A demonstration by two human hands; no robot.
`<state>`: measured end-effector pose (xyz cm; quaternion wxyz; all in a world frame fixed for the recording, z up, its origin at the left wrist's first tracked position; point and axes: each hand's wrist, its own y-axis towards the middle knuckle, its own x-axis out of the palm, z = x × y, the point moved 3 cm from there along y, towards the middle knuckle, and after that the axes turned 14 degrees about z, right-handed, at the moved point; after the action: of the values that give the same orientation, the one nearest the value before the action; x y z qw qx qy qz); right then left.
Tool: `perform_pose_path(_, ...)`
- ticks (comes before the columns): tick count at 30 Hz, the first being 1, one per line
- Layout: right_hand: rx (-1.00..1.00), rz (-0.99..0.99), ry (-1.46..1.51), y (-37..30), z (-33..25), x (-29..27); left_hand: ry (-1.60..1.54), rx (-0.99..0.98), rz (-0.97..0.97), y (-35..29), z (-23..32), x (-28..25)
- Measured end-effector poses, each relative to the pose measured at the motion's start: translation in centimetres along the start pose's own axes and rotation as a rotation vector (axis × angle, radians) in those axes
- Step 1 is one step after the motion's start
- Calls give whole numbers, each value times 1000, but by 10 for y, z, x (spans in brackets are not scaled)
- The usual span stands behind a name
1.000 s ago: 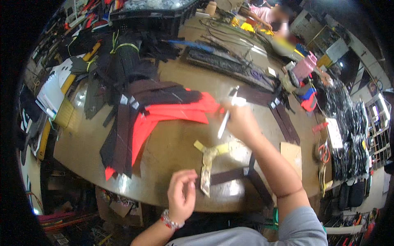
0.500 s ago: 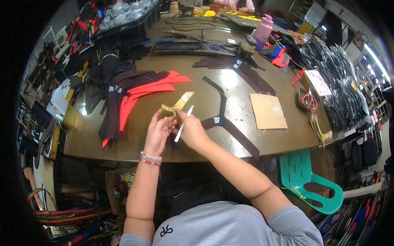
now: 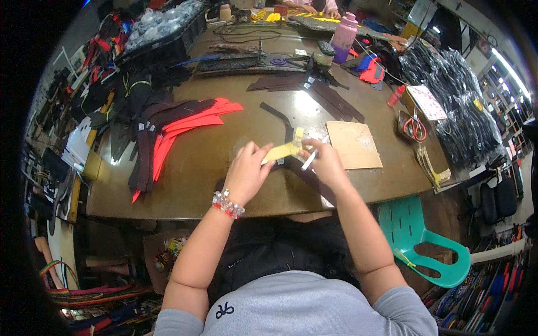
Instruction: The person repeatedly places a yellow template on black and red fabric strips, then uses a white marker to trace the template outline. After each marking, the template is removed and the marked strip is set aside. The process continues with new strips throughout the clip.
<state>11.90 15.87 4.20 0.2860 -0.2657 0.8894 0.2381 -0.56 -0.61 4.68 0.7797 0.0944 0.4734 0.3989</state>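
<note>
My left hand (image 3: pixel 245 172) pinches one end of a yellow angled flat piece (image 3: pixel 278 152) above the table. Closed round a slim white pen (image 3: pixel 309 161), my right hand (image 3: pixel 329 166) also has its fingers at the piece's other end. Below both hands lies a dark V-shaped fabric strip (image 3: pixel 307 178) with a small white label, partly hidden by them. Another bent dark strip (image 3: pixel 274 112) lies just beyond. To the left, several dark fabric strips (image 3: pixel 147 145) are fanned out over bright red-orange ones (image 3: pixel 193 121).
Right of my hands lies a tan board (image 3: pixel 353 144). Orange-handled scissors (image 3: pixel 415 129) rest in a small container farther right. A pink-purple bottle (image 3: pixel 343 36) and more dark strips (image 3: pixel 330 98) are at the back. A green plastic chair (image 3: pixel 406 224) stands by the front edge.
Both hands have moved right with the yellow piece, which has turned and now spans between them over the dark strip. My left hand has rolled over; the white pen stays in my right.
</note>
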Motion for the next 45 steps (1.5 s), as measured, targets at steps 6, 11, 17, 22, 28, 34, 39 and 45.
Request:
perform_pose_path(6,-37,19,-19,-3,24,35,55,-25,-156,0,-22,30)
perform_pose_path(11,-89,-91,-63,2,14,35,-26,66,-194,11,-20,56)
perform_pose_path(17,-253,11,-179,-13,2,36,63,117,-137,3,-13,59)
perform_pose_path(22,-263,44,-94,-22,6,44,119,48,-311,15,-14,56)
perform_pose_path(28,-336,-215,-24,1,12,31,125,-22,71,43,-33,71)
perform_pose_path(34,260,-76,639,55,49,30,48,-120,108,32,-40,86)
perform_pose_path(39,107,-165,563,51,66,52,74,-111,7,35,-37,83)
perform_pose_path(45,128,-226,407,53,66,46,75,-133,-13,33,-37,87)
